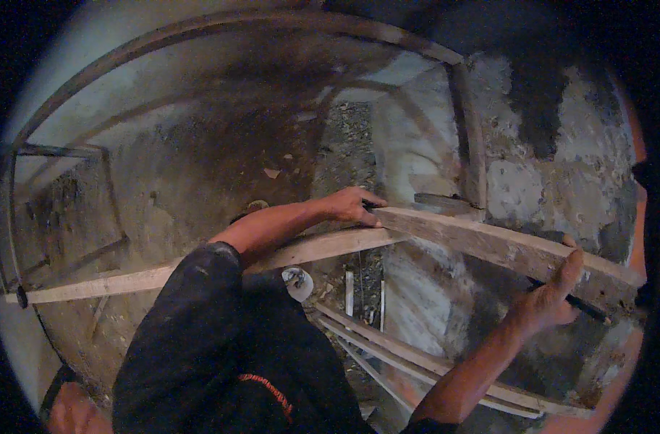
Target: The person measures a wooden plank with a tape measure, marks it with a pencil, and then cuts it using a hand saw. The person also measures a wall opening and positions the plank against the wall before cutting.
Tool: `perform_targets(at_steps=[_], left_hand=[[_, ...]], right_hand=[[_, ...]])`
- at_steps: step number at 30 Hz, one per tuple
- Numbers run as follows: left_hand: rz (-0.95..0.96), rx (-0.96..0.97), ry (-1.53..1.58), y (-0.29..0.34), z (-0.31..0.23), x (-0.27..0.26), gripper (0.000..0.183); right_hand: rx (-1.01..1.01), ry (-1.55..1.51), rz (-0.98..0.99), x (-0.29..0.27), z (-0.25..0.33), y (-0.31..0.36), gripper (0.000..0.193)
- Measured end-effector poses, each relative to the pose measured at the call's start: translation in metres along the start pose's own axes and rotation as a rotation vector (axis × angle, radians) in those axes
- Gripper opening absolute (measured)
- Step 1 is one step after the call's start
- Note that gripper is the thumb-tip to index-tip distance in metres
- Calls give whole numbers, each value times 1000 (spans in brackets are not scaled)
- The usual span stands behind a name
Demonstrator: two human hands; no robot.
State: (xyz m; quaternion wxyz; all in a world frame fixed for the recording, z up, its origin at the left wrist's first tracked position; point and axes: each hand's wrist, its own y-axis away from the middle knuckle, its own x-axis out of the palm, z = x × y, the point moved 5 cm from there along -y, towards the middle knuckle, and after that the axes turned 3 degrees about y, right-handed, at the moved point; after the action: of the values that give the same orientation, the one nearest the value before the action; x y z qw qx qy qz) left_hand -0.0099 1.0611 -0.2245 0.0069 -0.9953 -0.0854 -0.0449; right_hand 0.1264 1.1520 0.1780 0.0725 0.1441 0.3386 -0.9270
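Observation:
A thick wooden board [482,246] stretches from the middle of the view to the right rim. My left hand [352,206] is closed on its left end, with a small dark thing at the fingertips that I cannot make out. Toward the right end, my right hand [558,286] grips the board's near side, thumb over the top edge. A slim dark stick-like tool [590,309] also lies in that hand, jutting out to the right. Beneath the left forearm runs a second, paler timber [330,247], its right end meeting the board's underside or passing close by it.
Behind stands a wooden frame with a curved-looking top bar [236,20] and an upright post [467,137]. Several long battens [417,358] lean below the right arm. A white bucket [298,283] sits low near my body. Rubble [350,137] lies along the floor by the rough wall [518,192].

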Motion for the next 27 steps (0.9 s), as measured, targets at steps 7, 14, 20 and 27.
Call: perform_targets(at_steps=[7, 14, 20, 27], left_hand=[[-12, 81, -68, 1, -8, -1, 67], [-10, 46, 52, -1, 2, 3, 65], [-56, 105, -44, -7, 7, 4, 68], [-32, 93, 27, -7, 8, 6, 67]], right_hand=[[74, -11, -34, -8, -5, -4, 39], [67, 40, -18, -8, -4, -6, 47], [9, 32, 7, -7, 0, -6, 51], [59, -31, 16, -9, -3, -8, 52]])
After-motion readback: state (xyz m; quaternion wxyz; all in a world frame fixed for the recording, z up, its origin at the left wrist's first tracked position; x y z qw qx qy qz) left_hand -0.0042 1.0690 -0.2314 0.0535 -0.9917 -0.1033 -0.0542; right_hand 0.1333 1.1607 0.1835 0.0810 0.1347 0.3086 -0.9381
